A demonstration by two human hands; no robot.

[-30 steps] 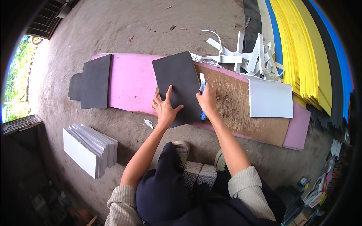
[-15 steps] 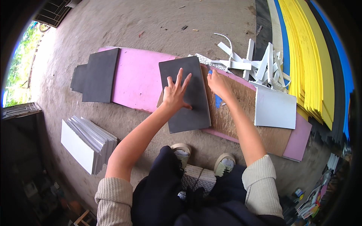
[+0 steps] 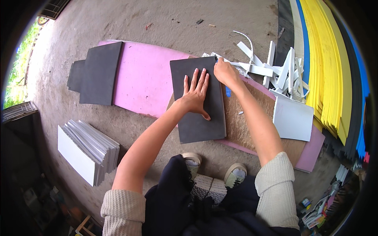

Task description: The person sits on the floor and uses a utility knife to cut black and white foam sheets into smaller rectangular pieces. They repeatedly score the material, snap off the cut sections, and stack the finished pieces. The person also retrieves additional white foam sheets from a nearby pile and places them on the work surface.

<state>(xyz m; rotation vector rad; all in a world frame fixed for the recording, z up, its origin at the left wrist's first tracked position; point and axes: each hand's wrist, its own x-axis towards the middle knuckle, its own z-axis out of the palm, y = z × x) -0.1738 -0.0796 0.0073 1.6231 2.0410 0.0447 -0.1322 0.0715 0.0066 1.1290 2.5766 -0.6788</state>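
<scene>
A dark grey foam sheet (image 3: 193,131), with a pale layer showing along its right edge, lies on a brown board (image 3: 252,118). My left hand (image 3: 195,96) presses flat on the sheet, fingers stretched out and thumb apart. At the sheet's far right corner, my right hand (image 3: 226,72) is closed round a blue-handled utility knife (image 3: 216,61). Most of the knife is hidden by the fingers; its tip is at the corner. Beside the sheet, a blue patch (image 3: 228,92) shows on the brown board, which rests on a long pink sheet (image 3: 145,78).
More dark sheets (image 3: 100,74) lie at the pink sheet's left end. A white sheet stack (image 3: 86,147) stands on the floor at near left. White offcuts (image 3: 281,70) are heaped at far right, by a white panel (image 3: 293,118) and piled yellow sheets (image 3: 321,70).
My right hand has moved with the knife to the dark sheet's far right corner. My left hand has flattened, its fingers closer together. The whole view has shifted slightly.
</scene>
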